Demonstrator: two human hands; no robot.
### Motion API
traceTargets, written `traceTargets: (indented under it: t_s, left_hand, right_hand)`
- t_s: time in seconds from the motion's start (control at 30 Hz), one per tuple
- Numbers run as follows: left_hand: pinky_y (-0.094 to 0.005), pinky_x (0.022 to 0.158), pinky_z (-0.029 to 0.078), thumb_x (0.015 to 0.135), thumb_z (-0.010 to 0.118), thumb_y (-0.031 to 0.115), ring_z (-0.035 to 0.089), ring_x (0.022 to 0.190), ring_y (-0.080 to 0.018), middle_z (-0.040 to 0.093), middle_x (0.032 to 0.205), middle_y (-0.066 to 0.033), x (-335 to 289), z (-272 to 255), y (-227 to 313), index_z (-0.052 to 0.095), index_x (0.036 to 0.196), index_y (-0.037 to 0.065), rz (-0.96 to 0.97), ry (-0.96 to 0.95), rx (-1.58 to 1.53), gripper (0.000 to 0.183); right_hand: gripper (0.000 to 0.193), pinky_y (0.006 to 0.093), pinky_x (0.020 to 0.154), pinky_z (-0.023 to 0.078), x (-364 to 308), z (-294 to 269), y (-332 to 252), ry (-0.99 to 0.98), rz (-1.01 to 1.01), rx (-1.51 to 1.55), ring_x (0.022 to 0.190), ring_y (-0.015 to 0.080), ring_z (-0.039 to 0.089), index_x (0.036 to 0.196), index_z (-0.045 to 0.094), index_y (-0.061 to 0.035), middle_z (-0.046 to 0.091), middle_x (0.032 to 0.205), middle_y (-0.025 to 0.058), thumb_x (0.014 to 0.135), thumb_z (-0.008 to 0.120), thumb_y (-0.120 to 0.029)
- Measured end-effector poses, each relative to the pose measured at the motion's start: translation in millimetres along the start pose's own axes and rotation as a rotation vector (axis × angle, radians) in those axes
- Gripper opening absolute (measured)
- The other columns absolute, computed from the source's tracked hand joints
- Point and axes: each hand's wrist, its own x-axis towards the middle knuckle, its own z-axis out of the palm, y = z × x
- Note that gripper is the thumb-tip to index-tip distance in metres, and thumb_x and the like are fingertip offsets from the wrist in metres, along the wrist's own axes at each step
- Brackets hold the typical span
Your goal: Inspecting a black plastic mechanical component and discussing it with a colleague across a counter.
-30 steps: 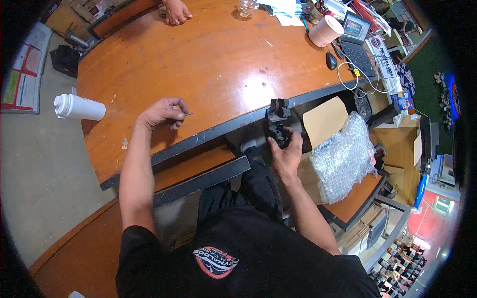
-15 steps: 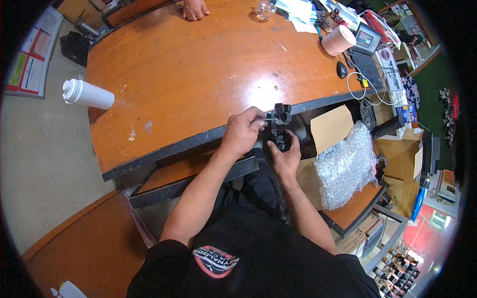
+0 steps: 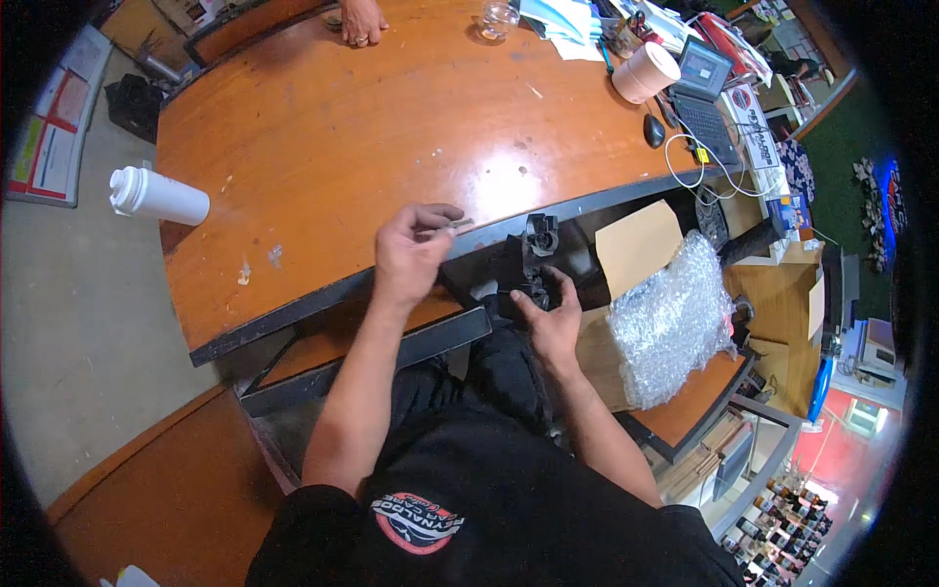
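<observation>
At the near edge of the wooden table (image 3: 323, 147), the right hand (image 3: 550, 318) is gripping a black metal part (image 3: 536, 262) from below, fingers closed around it, while the left hand (image 3: 409, 256) is pinching a small pale screw-like piece (image 3: 452, 227) just beside. Rigid and probably weighty, the part is best held by its body; the tiny piece looks easy to drop.

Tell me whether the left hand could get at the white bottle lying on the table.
Probably yes. The left hand holds a small metal piece near the table's front edge, and the tabletop between it and the white bottle looks bare, though the reach may be long.
</observation>
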Motion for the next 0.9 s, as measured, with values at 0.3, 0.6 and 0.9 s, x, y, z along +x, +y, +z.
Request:
traceTargets:
  t_s: [0.3,0.6,0.9]
  left_hand:
    - [-0.0323,0.084,0.058,0.095,0.078,0.003,0.069,0.086,-0.0156,0.078,0.103,-0.0111,-4.5,-9.0,-28.5,0.073,0.108,-0.002,-0.228,0.26,-0.053,0.014]
    - [-0.0328,0.079,0.056,0.098,0.079,0.01,0.069,0.092,-0.0159,0.078,0.105,-0.0082,5.5,-43.1,-25.2,0.077,0.113,0.002,-0.144,0.404,-0.099,0.017]
    - [-0.0306,0.085,0.058,0.094,0.08,0.005,0.072,0.09,-0.0126,0.081,0.099,-0.0067,-51.6,81.7,-2.1,0.079,0.099,-0.001,-0.181,0.085,0.16,0.007]
  right_hand:
    - [0.064,0.0371,0.108,0.052,-1.3,-2.2,24.6,-0.005,-0.005,0.037,0.118,0.024,0.068,0.138,0.063,0.0045,0.073,0.128,0.0175,0.084,0.093,-0.013]
    - [0.066,0.037,0.105,0.054,-3.8,-10.8,16.9,-0.023,0.117,0.176,0.114,0.0237,0.069,0.139,0.062,0.0066,0.074,0.126,0.0172,0.084,0.093,-0.013]
    - [0.068,0.0357,0.108,0.053,-11.8,-3.5,17.6,-0.029,0.096,0.181,0.12,0.022,0.067,0.14,0.061,0.0047,0.071,0.131,0.0145,0.082,0.094,-0.005]
